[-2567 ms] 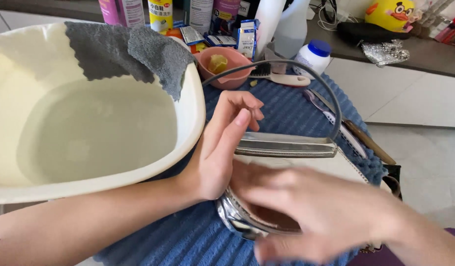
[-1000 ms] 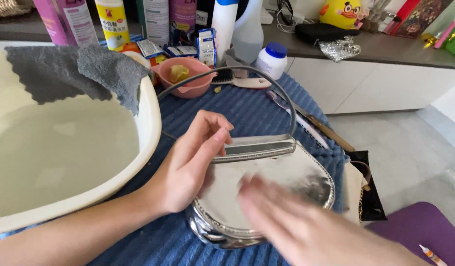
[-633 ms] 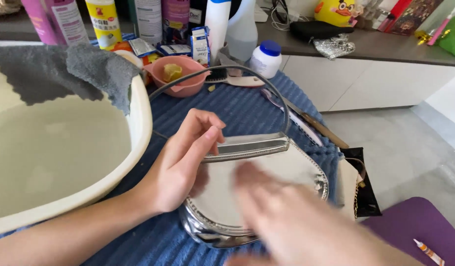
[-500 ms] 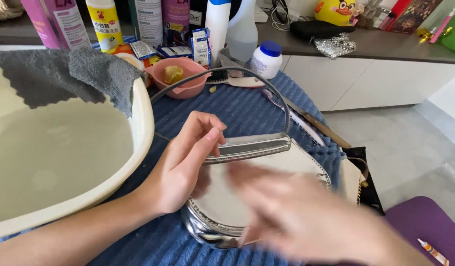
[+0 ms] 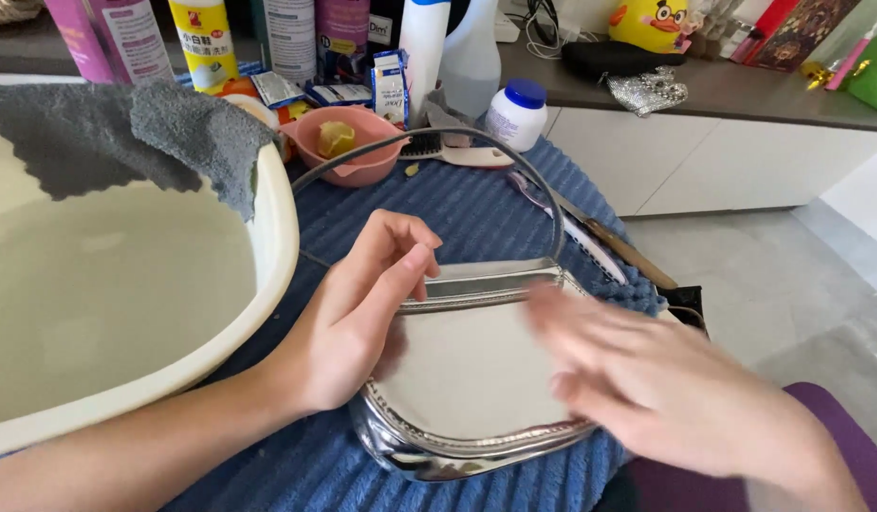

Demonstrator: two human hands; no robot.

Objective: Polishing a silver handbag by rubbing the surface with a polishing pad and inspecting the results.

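I had the silver metallic handbag (image 5: 467, 370) lying flat in the lower middle of the frame on a blue ribbed towel (image 5: 486, 204), its dark hoop handle (image 5: 438, 136) arching up toward the top centre. My left hand (image 5: 358, 318) rested on the bag's left edge, fingers together and lying flat along its top frame, pressing rather than gripping. My right hand (image 5: 647, 379) was over the bag's right side at lower right, fingers spread; it was blurred, so I could not tell whether it touched the surface.

A large cream plastic basin (image 5: 267, 246) of cloudy water filled the left of the frame, with a grey cloth (image 5: 135, 133) draped over its rim at upper left. Just past the towel's far edge, at top centre, stood a pink bowl (image 5: 348, 161) holding something yellow, a white brush (image 5: 457, 152) and a small white jar with a blue lid (image 5: 516, 114). Bottles and cartons (image 5: 305, 43) lined the top left. A dark counter (image 5: 742, 90) over white cabinet fronts (image 5: 704, 161) ran across the upper right, carrying a yellow duck toy (image 5: 656, 21) and a black pouch (image 5: 614, 57). Pale tiled floor (image 5: 799, 284) showed at right.
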